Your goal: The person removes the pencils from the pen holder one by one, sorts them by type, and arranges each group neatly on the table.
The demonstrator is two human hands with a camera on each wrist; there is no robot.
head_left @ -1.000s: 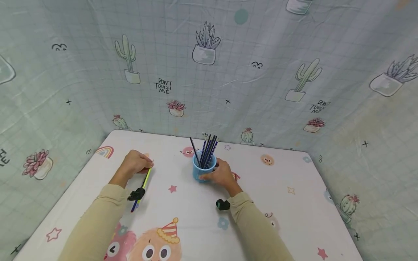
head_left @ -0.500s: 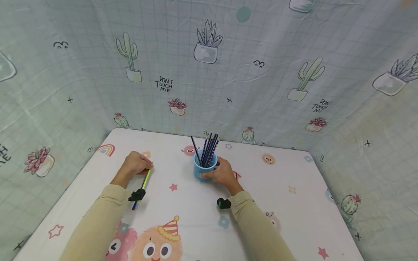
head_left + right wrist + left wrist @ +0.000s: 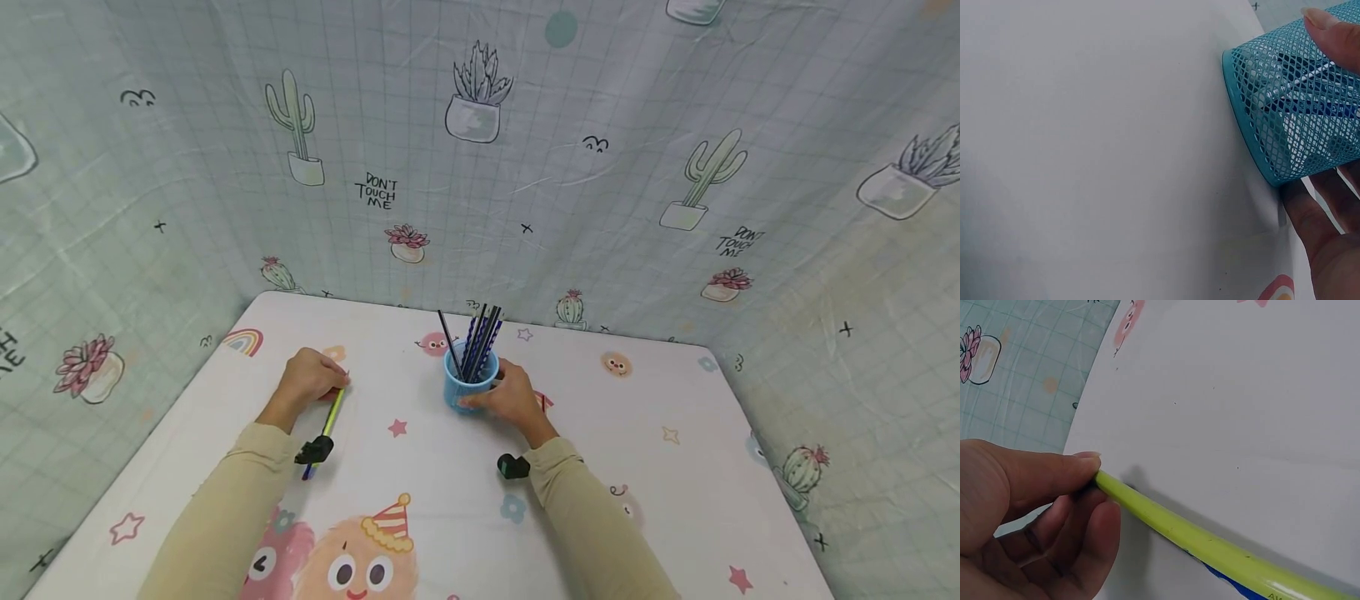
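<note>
At the left of the head view, my left hand [image 3: 309, 377] pinches the upper end of a slim yellow-green pencil [image 3: 334, 410]. A dark blue one [image 3: 1235, 584] lies along its underside in the left wrist view; whether my fingers also hold it is hidden. Near the middle of the table my right hand [image 3: 512, 397] grips a light blue mesh pencil cup [image 3: 459, 397], thumb on the near side and fingers round the other. Several black and blue patterned pencils [image 3: 480, 343] stand in the cup, leaning different ways. The cup is upright on the table or just above it; I cannot tell.
The white table [image 3: 600, 425] carries printed stars, faces and flowers. Cloth walls [image 3: 480, 200] with cactus drawings rise behind it and at both sides. A small black wrist camera [image 3: 315, 450] covers part of the pencils' lower length.
Both hands keep their grips and nearly their places. The lower ends of the yellow-green and blue pencils show slightly less below the left wrist camera.
</note>
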